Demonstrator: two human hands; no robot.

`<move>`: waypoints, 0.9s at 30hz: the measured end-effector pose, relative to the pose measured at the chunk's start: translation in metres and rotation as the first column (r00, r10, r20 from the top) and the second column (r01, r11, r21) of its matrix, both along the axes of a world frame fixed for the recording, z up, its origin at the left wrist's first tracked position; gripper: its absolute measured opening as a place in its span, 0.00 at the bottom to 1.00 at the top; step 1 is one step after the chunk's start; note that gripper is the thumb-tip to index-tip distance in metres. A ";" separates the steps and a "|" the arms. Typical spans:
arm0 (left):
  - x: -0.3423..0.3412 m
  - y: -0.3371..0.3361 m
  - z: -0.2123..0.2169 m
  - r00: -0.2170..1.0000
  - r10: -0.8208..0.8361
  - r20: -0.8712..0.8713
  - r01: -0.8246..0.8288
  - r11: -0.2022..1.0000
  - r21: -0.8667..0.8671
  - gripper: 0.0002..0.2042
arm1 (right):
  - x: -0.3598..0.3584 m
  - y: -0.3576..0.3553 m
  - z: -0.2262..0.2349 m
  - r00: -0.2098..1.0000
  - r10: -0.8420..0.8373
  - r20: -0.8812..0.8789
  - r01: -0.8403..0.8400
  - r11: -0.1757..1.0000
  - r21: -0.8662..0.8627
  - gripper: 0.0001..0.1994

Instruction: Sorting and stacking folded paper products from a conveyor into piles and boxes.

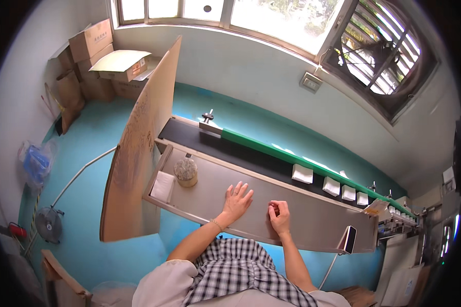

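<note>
While a checked apron (241, 271) fills the lower edge of the view, a person's two bare forearms reach up from it onto a long metal table (312, 225) that runs from lower right to upper left. The left hand (237, 198) lies flat on the bare metal with fingers spread apart, holding nothing; a thin bracelet (216, 223) circles its wrist. The right hand (279, 213), just beside it but not touching, is curled loosely with the fingertips drawn together; whether they pinch anything is too small to tell. At the table's right end a dark phone (350, 239) stands tilted on a thin stand. Toward the left end, well apart from both hands, a round tub (186, 172) of pale sticks stands upright, and a white pad (163, 186) lies flat just beside it at the table's edge. A tall cardboard sheet (138, 148) stands on edge against that end. Behind the table runs a black belt (241, 151) with a green rail (292, 153) on its far side; four white squares (302, 173) ride the belt in a row toward the right. On the teal floor (87, 153) at left are a fan (49, 223), a blue bag (36, 163) and, in the far corner, stacked boxes (95, 46). Above, windows (271, 15) and a large wall vent (379, 56) let in daylight.
</note>
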State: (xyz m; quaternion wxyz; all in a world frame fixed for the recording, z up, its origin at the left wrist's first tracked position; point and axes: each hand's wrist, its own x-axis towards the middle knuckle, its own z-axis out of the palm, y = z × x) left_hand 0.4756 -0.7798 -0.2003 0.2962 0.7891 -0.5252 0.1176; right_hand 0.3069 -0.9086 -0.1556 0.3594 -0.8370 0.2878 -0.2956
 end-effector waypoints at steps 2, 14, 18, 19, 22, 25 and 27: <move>-0.018 -0.004 -0.002 0.995 0.090 0.039 -0.092 0.995 0.040 0.18 | -0.020 -0.001 -0.002 0.995 0.097 0.027 -0.099 0.992 0.079 0.08; -0.121 0.114 0.001 0.978 0.132 0.160 -0.155 0.977 0.145 0.24 | -0.036 0.013 -0.004 0.985 0.170 -0.035 -0.173 0.952 -0.252 0.08; -0.133 0.163 -0.065 0.893 0.171 -0.415 0.141 0.771 0.621 0.29 | -0.041 -0.038 -0.039 0.990 0.137 -0.020 -0.136 0.990 0.048 0.11; -0.131 0.178 -0.091 0.639 0.376 -0.671 0.294 0.687 0.665 0.30 | -0.042 -0.049 -0.042 0.989 0.133 -0.059 -0.132 0.991 0.016 0.11; -0.179 0.333 -0.179 0.125 0.850 -0.512 -0.232 0.527 0.818 0.21 | -0.012 -0.029 -0.042 0.970 0.205 -0.128 -0.215 0.974 -0.068 0.13; -0.216 0.374 -0.143 -0.316 0.917 -0.242 -0.541 0.035 0.840 0.15 | -0.029 -0.068 -0.071 0.971 0.159 -0.177 -0.188 0.969 -0.159 0.13; -0.264 0.440 -0.135 -0.457 0.852 -0.253 -0.460 0.017 0.888 0.17 | -0.008 -0.058 -0.096 0.976 0.197 -0.097 -0.202 0.978 -0.048 0.11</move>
